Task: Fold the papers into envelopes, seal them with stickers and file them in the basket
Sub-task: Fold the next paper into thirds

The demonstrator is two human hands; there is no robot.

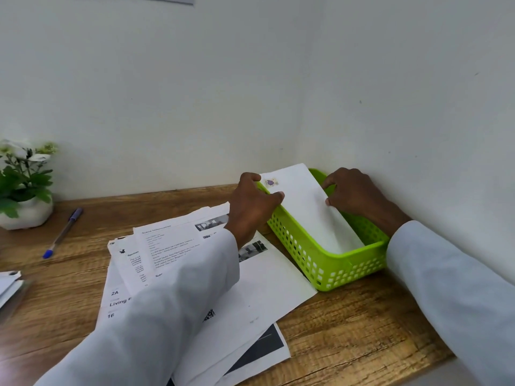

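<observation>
Head view looks down on a wooden desk (348, 330) set into a white corner; at about three o'clock from the middle of the desk sits a lime green basket (328, 263) with perforated walls, close to the right wall. A folded white envelope (309, 215) lies tilted inside it, its near end down in the basket, its far end sticking up past the rim toward twelve o'clock; a small purple sticker (271, 182) sits on that far end. The left hand (250, 207) curls over the basket's left rim, thumb pressed on the envelope's left edge and fingers bent around its top corner; the right hand (354, 193) is partly closed, fingertips pinching the envelope's right edge. Both arms wear white sleeves (451, 277). At nine o'clock from the basket a loose spread of printed papers (267, 288) overlaps on the desk, partly under the left forearm; farther out at nine o'clock lies a blue pen (62, 233), and beyond it a potted plant (23, 188) in a white pot.
</observation>
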